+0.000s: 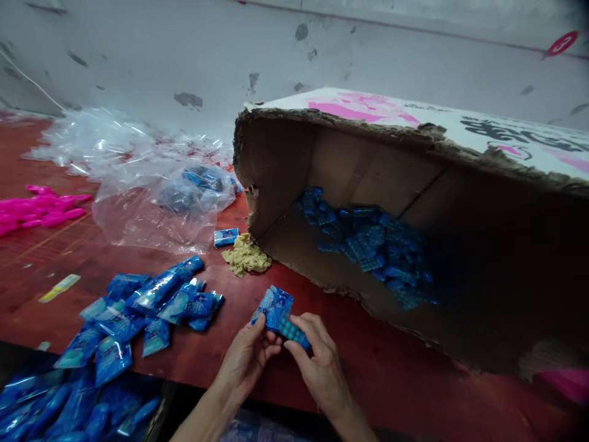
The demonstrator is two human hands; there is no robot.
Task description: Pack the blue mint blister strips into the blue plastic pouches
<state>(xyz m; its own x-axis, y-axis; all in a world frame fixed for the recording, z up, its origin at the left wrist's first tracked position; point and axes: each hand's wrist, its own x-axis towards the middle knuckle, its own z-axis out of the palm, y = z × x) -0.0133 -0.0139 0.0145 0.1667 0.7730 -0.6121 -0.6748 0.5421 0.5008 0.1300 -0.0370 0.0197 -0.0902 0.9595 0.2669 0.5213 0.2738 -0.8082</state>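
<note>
My left hand (251, 351) pinches a small shiny blue printed packet (275, 305) between thumb and fingers. My right hand (317, 353) is closed on a blue piece covered in rounded bumps (294, 332), whose near end touches the packet's lower edge. I cannot tell how far the piece reaches inside the packet. On the red table left of my hands lies a pile of similar blue packets (119, 319). More bumpy blue pieces (368, 239) lie inside the large cardboard box (285, 147), which lies on its side with a torn opening.
A crumpled yellowish cloth (246, 255) and a single flat packet (226, 237) lie by the box. Behind are clear plastic bags (156, 202). Pink pieces (41, 209) and a yellow strip (59, 288) lie left. Below the table edge, a container holds blue packets (69, 405).
</note>
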